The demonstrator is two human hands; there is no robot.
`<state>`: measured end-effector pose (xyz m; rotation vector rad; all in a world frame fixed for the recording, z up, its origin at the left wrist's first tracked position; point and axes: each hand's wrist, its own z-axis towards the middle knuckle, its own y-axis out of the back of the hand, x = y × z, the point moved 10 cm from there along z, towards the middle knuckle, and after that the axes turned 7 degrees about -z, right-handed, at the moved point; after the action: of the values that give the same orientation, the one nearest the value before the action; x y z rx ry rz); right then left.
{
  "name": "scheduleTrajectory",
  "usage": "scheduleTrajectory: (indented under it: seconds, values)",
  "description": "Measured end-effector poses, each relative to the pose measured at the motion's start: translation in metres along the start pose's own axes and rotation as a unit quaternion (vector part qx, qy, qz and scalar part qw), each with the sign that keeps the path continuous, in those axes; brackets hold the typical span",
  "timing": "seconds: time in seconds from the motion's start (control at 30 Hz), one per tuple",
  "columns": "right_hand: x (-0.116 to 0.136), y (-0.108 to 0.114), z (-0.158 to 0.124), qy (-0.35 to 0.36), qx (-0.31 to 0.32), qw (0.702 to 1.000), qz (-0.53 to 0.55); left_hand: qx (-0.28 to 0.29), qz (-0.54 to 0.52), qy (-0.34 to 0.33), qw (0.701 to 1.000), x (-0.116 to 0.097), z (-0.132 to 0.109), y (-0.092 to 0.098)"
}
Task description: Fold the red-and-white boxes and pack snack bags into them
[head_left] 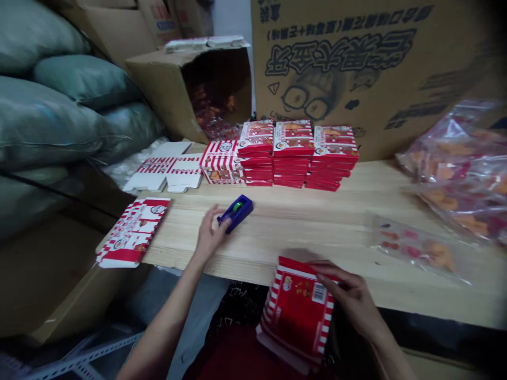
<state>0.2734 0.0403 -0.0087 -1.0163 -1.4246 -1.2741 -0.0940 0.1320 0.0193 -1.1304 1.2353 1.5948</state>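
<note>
Red striped box [299, 311] pinched in right grip [350, 290], left grip [209, 230] half-open, touching blue tape dispenser [242, 212]

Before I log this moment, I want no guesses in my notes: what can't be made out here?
All in the head view:
Inside of the red carton: hidden by its near side.
Some fingertips of the right hand: behind that carton.
How firmly the left hand holds the tape dispenser: the hand covers the contact.
Contents of the open cardboard box: dark, blurred.
Plastic bags: blurred, cut off by the right edge.
</note>
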Motion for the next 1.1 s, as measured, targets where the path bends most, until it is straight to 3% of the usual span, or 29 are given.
scheduleTrajectory:
  seconds: [0.03, 0.1, 0.23, 0.37, 0.57, 0.8, 0.97, 1.03, 1.1]
  values:
    - [0.005, 0.012, 0.001, 0.007, -0.021, 1.000, 0.001, -0.030, 0.024, 0.026, 0.999, 0.009, 0.018, 0.018]
    - [0.015, 0.032, 0.004, 0.022, -0.061, 0.998, -0.002, -0.010, 0.033, 0.073, 0.997, 0.027, 0.045, 0.030]
    - [0.038, 0.045, 0.005, 0.059, -0.113, 0.991, -0.025, 0.085, -0.007, 0.138, 0.987, 0.050, 0.059, 0.014]
    - [0.045, 0.031, 0.001, 0.068, -0.116, 0.991, -0.025, 0.085, -0.062, 0.165, 0.981, 0.055, 0.052, 0.004]
    - [0.054, 0.017, -0.004, 0.083, -0.137, 0.987, 0.008, 0.005, -0.148, 0.149, 0.978, 0.055, 0.040, 0.005]
    - [0.092, 0.025, -0.007, 0.143, -0.246, 0.959, -0.013, -0.056, -0.184, 0.113, 0.975, 0.064, 0.019, 0.014]
    - [0.122, 0.015, -0.007, 0.190, -0.275, 0.941, -0.054, -0.102, -0.142, 0.086, 0.981, 0.079, 0.000, 0.029]
    - [0.134, 0.008, -0.009, 0.212, -0.281, 0.931, -0.096, -0.129, -0.124, 0.079, 0.981, 0.074, -0.006, 0.036]
    - [0.142, 0.000, -0.010, 0.241, -0.275, 0.919, -0.147, -0.147, -0.121, 0.068, 0.979, 0.051, -0.014, 0.035]
